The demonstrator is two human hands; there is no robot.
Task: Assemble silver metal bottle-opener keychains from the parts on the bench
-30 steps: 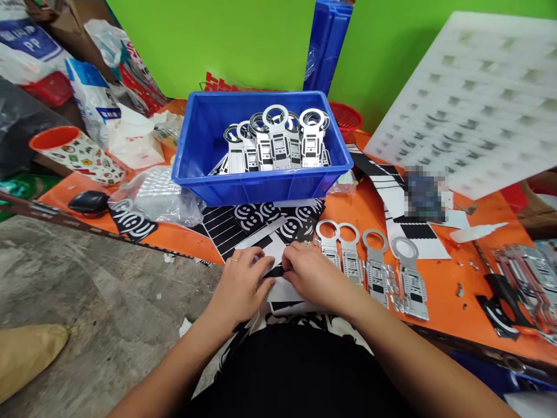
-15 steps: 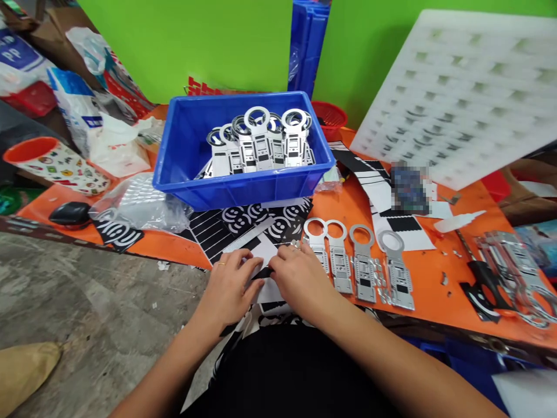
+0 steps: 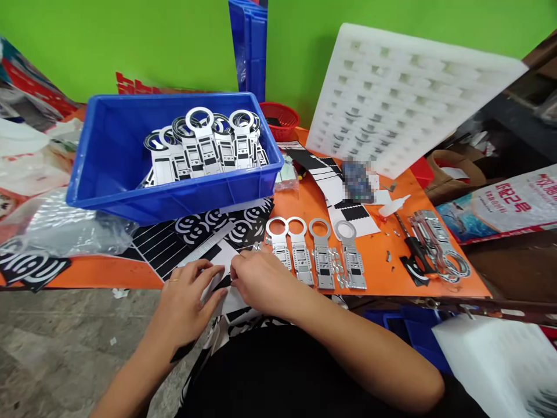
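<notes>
Left hand [image 3: 185, 299]: back up, fingers bent, thumb and index finger parted and pointing toward the right hand [image 3: 259, 281], which is just beside it with knuckles up and fingers curled together. Left forearm [image 3: 134, 363] slants inward; right forearm [image 3: 348, 334] reaches across from a bent elbow [image 3: 429, 386].

The hands [image 3: 185, 297] [image 3: 263, 281] hide part of the white sheet [image 3: 235, 301]; a blurred object [image 3: 359, 181] is unidentifiable.

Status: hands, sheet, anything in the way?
Left hand, right hand at white sheet; grips unclear. Sheet partly hidden by hands. Bin beyond, apart from hands.
</notes>
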